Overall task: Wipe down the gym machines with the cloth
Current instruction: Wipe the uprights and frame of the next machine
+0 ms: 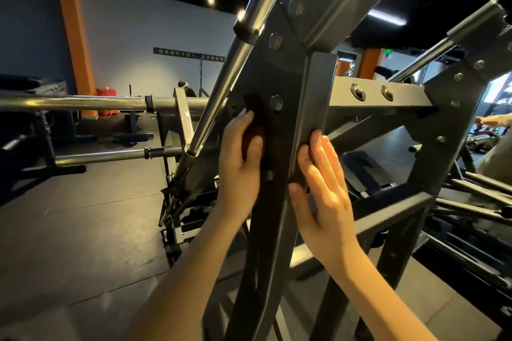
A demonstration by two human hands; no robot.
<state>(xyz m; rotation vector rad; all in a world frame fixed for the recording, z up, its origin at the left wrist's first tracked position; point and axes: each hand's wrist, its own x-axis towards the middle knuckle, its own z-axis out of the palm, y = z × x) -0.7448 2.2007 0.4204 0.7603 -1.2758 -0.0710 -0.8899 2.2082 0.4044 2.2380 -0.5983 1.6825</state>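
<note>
A dark grey steel upright [288,130] of a gym machine rises through the middle of the view, studded with bolts. My left hand [239,163] grips a dark brown cloth [253,108] and presses it against the left face of the upright, just below a bolt. My right hand [324,183] rests on the upright's right edge, the fingers straight along the far side and the thumb on the near face. Part of the cloth is hidden under my left fingers.
A chrome bar [221,75] slants up just left of my left hand. Horizontal chrome bars [83,101] reach out to the left. A grey cross beam [382,95] with bolts runs to the right. More frame tubes [479,191] crowd the right side. Dark floor [83,216] lies at the left.
</note>
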